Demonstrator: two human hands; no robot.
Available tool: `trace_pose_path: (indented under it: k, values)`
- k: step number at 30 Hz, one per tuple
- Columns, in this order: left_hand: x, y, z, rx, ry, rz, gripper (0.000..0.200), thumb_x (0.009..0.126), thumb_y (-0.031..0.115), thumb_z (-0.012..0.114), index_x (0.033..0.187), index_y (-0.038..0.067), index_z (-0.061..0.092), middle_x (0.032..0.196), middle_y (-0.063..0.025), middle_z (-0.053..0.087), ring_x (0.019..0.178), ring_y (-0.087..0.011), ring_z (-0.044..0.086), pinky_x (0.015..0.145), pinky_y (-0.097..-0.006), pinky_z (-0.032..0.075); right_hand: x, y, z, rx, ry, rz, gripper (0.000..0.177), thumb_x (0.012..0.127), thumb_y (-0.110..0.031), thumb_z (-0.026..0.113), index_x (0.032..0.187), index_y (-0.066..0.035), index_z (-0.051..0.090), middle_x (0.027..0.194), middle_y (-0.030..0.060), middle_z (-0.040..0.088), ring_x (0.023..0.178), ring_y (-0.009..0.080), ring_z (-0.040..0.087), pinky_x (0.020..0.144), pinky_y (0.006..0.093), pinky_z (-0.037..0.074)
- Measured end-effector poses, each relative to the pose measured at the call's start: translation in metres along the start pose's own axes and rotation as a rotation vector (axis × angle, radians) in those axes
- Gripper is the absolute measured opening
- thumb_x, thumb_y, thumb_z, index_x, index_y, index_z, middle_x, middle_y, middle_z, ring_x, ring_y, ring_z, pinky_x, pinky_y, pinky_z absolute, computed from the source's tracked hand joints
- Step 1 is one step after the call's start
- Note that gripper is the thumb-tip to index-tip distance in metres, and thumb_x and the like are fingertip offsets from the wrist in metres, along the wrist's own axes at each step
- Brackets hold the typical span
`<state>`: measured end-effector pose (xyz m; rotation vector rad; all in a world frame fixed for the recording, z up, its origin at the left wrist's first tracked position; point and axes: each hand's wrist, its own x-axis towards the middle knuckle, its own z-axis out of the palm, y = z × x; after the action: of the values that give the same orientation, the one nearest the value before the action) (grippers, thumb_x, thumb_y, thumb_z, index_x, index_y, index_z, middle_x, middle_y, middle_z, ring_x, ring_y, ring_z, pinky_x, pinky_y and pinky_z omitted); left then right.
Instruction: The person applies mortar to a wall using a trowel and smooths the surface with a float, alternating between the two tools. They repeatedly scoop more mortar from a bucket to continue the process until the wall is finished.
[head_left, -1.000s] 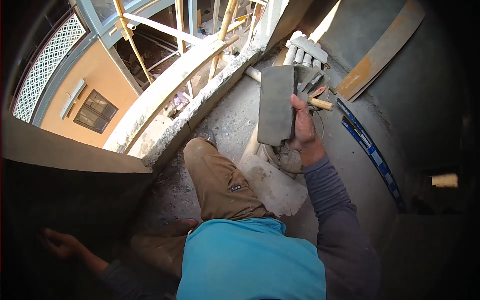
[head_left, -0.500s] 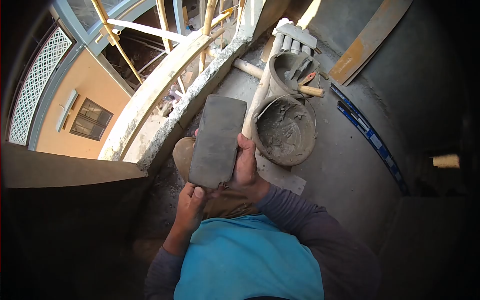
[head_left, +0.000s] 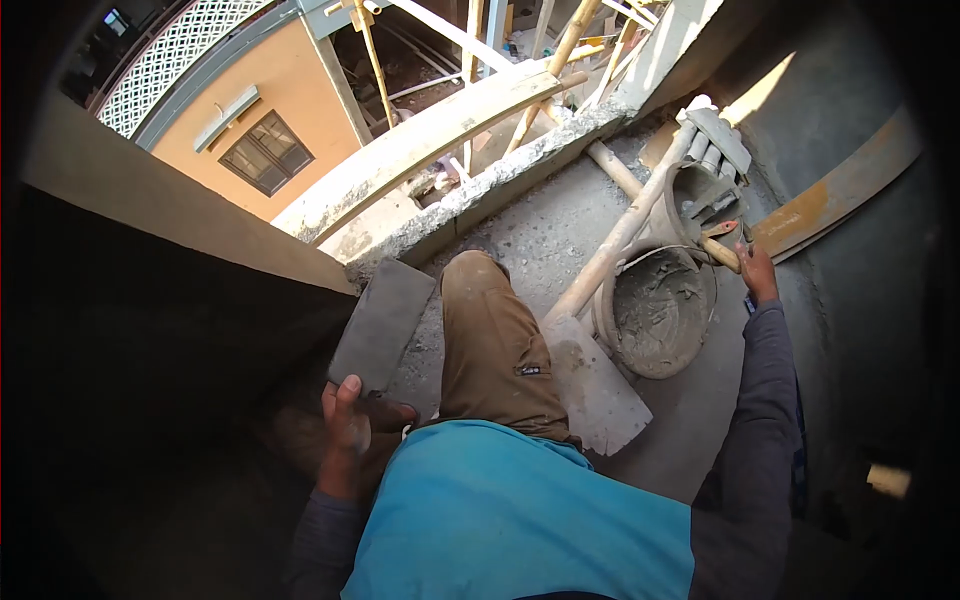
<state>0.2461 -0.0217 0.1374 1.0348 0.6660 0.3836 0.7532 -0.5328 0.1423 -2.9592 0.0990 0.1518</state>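
My left hand [head_left: 346, 410] grips the near end of a flat grey brick [head_left: 383, 325], thumb on its top face. The brick is tilted to the left of my bent knee. Out at the right, my right hand [head_left: 759, 274] is at the end of a wooden tool handle [head_left: 721, 252] that sticks out of the rear bucket [head_left: 666, 205]. How its fingers close there is too small to make out. A trowel blade [head_left: 714, 200] and a red-tipped tool [head_left: 718, 229] lie at that bucket. In front of it stands a bucket of wet mortar [head_left: 655, 312].
A rough concrete ledge [head_left: 480, 195] runs along the open side, with bamboo scaffolding [head_left: 550, 75] beyond. A pole [head_left: 620, 235] lies beside the buckets, near a flat grey board [head_left: 598, 392]. A curved, stained sheet [head_left: 835, 205] leans at right.
My right hand has left the brick and reached right to the tool handle. My left hand alone has carried the brick down and left. The view has shifted left.
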Motion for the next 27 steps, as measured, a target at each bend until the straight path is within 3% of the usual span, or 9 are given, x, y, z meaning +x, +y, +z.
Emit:
trace_pose_path:
  k: [1, 2, 5, 7, 13, 15, 17, 21, 27]
  values:
    - [-0.007, -0.012, -0.018, 0.003, 0.120, 0.054, 0.062, 0.087, 0.043, 0.064, 0.130, 0.001, 0.051, 0.118, -0.0072, 0.061, 0.106, -0.0181, 0.060, 0.089, -0.0333, 0.049, -0.005, -0.011, -0.011, 0.184, -0.239, 0.186, 0.062, 0.091, -0.053, 0.057, 0.120, 0.002, 0.060, 0.106, 0.0311, 0.064, 0.104, 0.0430, 0.062, 0.090, 0.0485, 0.047]
    - [-0.016, -0.024, -0.035, 0.001, 0.140, 0.057, 0.062, 0.087, 0.043, 0.064, 0.130, 0.001, 0.051, 0.118, -0.0072, 0.061, 0.106, -0.0181, 0.060, 0.089, -0.0333, 0.049, 0.002, -0.017, -0.007, 0.179, -0.249, 0.168, 0.062, 0.091, -0.053, 0.057, 0.120, 0.002, 0.060, 0.106, 0.0311, 0.064, 0.104, 0.0430, 0.062, 0.090, 0.0485, 0.047]
    - [-0.035, -0.046, -0.062, -0.082, 0.345, 0.041, 0.051, 0.089, 0.042, 0.063, 0.124, 0.005, 0.056, 0.108, -0.0049, 0.065, 0.096, -0.0180, 0.064, 0.081, -0.0327, 0.053, 0.019, -0.027, 0.010, -0.182, -0.339, 0.097, 0.060, 0.089, -0.052, 0.061, 0.110, 0.004, 0.065, 0.103, 0.0287, 0.066, 0.102, 0.0387, 0.064, 0.084, 0.0465, 0.050]
    - [-0.044, -0.050, -0.066, -0.181, 0.428, -0.049, 0.050, 0.086, 0.038, 0.066, 0.123, 0.006, 0.056, 0.112, -0.0038, 0.061, 0.099, -0.0165, 0.060, 0.079, -0.0336, 0.054, 0.021, -0.031, 0.026, -0.522, -0.144, -0.053, 0.057, 0.088, -0.053, 0.062, 0.097, 0.003, 0.067, 0.098, 0.0232, 0.068, 0.096, 0.0365, 0.067, 0.078, 0.0468, 0.052]
    - [-0.028, -0.051, -0.064, -0.218, 0.406, 0.010, 0.043, 0.091, 0.039, 0.061, 0.118, 0.006, 0.059, 0.103, -0.0048, 0.067, 0.091, -0.0200, 0.066, 0.077, -0.0332, 0.055, -0.062, -0.114, -0.074, -0.620, 0.045, -0.046, 0.054, 0.084, -0.053, 0.067, 0.109, -0.005, 0.069, 0.109, 0.0151, 0.068, 0.101, 0.0369, 0.065, 0.082, 0.0456, 0.050]
    - [-0.021, -0.049, -0.063, -0.216, 0.382, 0.021, 0.042, 0.091, 0.039, 0.061, 0.118, 0.006, 0.059, 0.103, -0.0048, 0.067, 0.090, -0.0205, 0.067, 0.077, -0.0334, 0.055, -0.102, -0.114, -0.111, -0.398, 0.159, -0.009, 0.049, 0.083, -0.048, 0.070, 0.101, -0.002, 0.067, 0.104, 0.0186, 0.068, 0.097, 0.0378, 0.065, 0.079, 0.0455, 0.050]
    - [-0.017, -0.047, -0.070, -0.219, 0.361, 0.039, 0.042, 0.091, 0.039, 0.061, 0.117, 0.006, 0.059, 0.104, -0.0047, 0.067, 0.090, -0.0211, 0.067, 0.077, -0.0336, 0.055, -0.097, -0.044, -0.115, -0.183, 0.200, -0.092, 0.045, 0.083, -0.041, 0.072, 0.098, -0.001, 0.060, 0.100, 0.0223, 0.067, 0.091, 0.0389, 0.065, 0.077, 0.0451, 0.049]
    - [-0.005, -0.055, -0.077, -0.279, 0.368, -0.007, 0.040, 0.091, 0.037, 0.061, 0.117, 0.007, 0.058, 0.104, -0.0051, 0.066, 0.088, -0.0204, 0.067, 0.076, -0.0338, 0.055, -0.173, -0.015, -0.085, 0.039, 0.155, -0.119, 0.040, 0.073, -0.014, 0.069, 0.108, -0.001, 0.054, 0.092, 0.0245, 0.064, 0.087, 0.0382, 0.065, 0.077, 0.0417, 0.049]
    - [0.011, -0.047, -0.068, -0.226, 0.307, -0.070, 0.041, 0.090, 0.036, 0.062, 0.118, 0.006, 0.058, 0.105, -0.0041, 0.065, 0.088, -0.0195, 0.066, 0.075, -0.0341, 0.055, -0.241, -0.032, -0.078, 0.066, 0.060, -0.028, 0.039, 0.078, -0.030, 0.073, 0.104, -0.003, 0.062, 0.086, 0.0188, 0.066, 0.080, 0.0339, 0.066, 0.071, 0.0408, 0.049]
